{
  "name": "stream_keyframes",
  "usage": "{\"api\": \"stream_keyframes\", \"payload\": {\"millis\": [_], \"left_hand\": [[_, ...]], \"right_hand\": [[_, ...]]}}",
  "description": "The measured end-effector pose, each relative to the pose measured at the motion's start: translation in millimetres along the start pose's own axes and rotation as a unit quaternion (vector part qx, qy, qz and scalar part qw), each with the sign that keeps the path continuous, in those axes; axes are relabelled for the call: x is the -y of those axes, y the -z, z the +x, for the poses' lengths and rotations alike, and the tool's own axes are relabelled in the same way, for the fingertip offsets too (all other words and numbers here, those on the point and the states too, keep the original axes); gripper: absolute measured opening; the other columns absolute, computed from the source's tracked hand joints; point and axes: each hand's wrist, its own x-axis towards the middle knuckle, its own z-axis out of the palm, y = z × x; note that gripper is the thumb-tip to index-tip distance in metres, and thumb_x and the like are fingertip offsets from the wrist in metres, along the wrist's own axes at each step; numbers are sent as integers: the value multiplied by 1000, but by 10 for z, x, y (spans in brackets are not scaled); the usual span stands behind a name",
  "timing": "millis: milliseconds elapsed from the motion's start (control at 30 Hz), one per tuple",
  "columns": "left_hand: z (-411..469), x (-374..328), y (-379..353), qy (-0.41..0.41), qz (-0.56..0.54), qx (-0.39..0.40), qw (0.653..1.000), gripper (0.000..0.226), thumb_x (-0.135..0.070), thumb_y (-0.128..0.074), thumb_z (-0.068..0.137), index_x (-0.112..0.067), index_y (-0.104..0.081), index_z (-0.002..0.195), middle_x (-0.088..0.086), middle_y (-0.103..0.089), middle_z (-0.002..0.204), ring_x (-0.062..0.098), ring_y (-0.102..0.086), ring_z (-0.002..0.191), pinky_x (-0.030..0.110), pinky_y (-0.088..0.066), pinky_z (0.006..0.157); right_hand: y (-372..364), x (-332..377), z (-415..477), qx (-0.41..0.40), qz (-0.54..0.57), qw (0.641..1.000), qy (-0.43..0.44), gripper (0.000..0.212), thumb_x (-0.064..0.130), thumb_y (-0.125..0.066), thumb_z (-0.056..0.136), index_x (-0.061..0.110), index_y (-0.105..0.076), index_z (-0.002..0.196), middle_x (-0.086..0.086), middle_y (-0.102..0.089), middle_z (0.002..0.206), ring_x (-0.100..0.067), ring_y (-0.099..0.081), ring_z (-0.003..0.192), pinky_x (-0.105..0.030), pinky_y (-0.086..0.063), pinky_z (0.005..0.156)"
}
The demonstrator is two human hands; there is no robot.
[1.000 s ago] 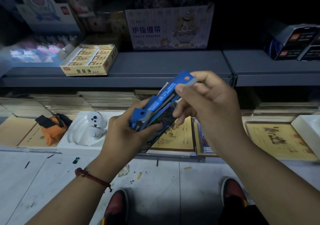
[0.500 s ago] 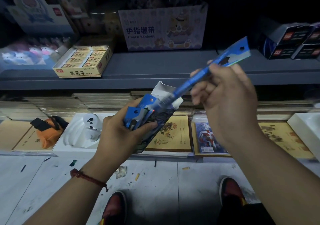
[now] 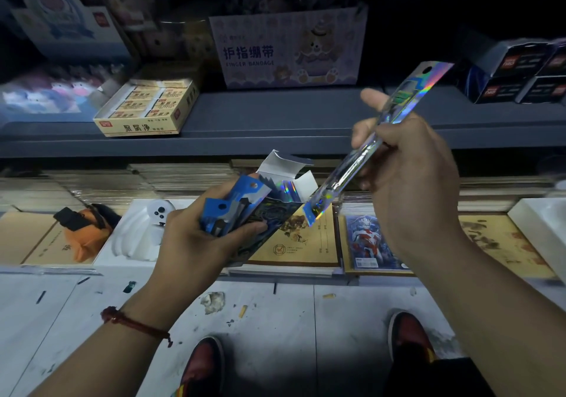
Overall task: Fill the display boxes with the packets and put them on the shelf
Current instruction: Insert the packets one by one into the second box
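Note:
My left hand (image 3: 196, 240) grips a dark blue display box (image 3: 269, 219) with its white flaps open at the top, together with a bundle of blue packets (image 3: 229, 210) fanned against it. My right hand (image 3: 407, 167) pinches one long, shiny holographic packet (image 3: 379, 139) and holds it slanted. The packet's lower end hangs just right of the box's open mouth, and its upper end points up and to the right. The grey shelf (image 3: 275, 115) runs across behind both hands.
On the shelf stand a yellow eraser box (image 3: 147, 108), a finger bandage carton (image 3: 291, 50) and dark boxes (image 3: 520, 72) at right. Below lie notebooks (image 3: 294, 240), a white toy tray (image 3: 141, 234) and an orange item (image 3: 82, 234). My shoes (image 3: 205, 366) stand on the littered floor.
My right hand drew one packet out of the bundle in my left hand, lifted it up and right, then turned it so its shiny side shows and its lower end nears the box mouth.

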Motion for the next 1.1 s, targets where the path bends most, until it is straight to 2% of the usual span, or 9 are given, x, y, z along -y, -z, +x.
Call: {"api": "stream_keyframes", "payload": {"millis": [67,200,400,533,667,767,833,1000,1100], "left_hand": [[-12,14,20,3,-4,6,1000,49,-19,-86,68,-40,-66,108,-27,-73,85,-7,-70,81,6,-51,66],[-39,25,51,8,-25,6,1000,50,-6,-86,69,-34,-67,106,-22,-74,83,-4,-71,79,8,-53,61],[-59,47,70,-3,-31,4,1000,52,-4,-86,69,-35,-68,108,-18,-75,85,-3,-71,79,10,-54,65],[-59,42,86,-15,-19,-1,1000,56,-9,-87,69,-39,-67,112,-22,-75,90,-5,-70,86,10,-54,73],[-47,32,84,-11,-41,-1,999,52,-5,-85,70,-34,-68,109,-19,-76,88,-2,-72,85,12,-56,67],[-41,14,57,-11,-51,1,999,53,0,-84,70,-36,-67,106,-21,-75,82,-4,-71,80,11,-55,63],[-31,5,51,-26,-33,-9,999,53,-11,-86,69,-42,-66,106,-24,-74,85,-5,-71,82,11,-55,69],[-4,-6,56,-62,8,-16,998,50,-34,-84,66,-62,-65,103,-31,-72,92,-5,-70,90,17,-56,79],[-7,22,56,-65,14,-16,998,46,-37,-83,66,-58,-66,104,-31,-72,92,-4,-70,89,20,-57,79]], "right_hand": [[9,-14,0,6,6,1000,-3,30,19,-48,77,21,-76,86,0,-60,90,-15,-42,62,-35,-32,57],[-11,-47,-13,12,-42,999,12,26,23,-52,84,27,-76,76,-4,-62,128,-21,-50,73,-45,-38,64],[-99,-77,-42,48,-43,997,49,38,25,-49,95,45,-79,82,-20,-54,145,-16,-62,76,-33,-47,65],[-94,-125,-33,59,-78,992,75,37,29,-47,98,51,-76,89,-16,-56,143,-22,-64,89,-45,-51,75],[-75,-149,-22,65,-96,989,96,38,26,-46,101,50,-74,91,-14,-58,139,-23,-64,86,-38,-53,72],[-74,-161,-62,75,-113,987,87,28,22,-51,105,36,-74,102,0,-68,125,-15,-67,79,-31,-56,69],[-81,-186,-97,86,-186,975,89,20,19,-57,104,29,-70,114,5,-71,109,-5,-67,75,-23,-54,70],[-113,-277,-134,144,-295,942,70,28,21,-74,92,31,-71,118,2,-62,124,-5,-69,94,-26,-58,82],[-94,-234,-130,136,-282,947,70,29,34,-69,94,30,-68,123,12,-71,95,-4,-67,77,-28,-56,73]]}}
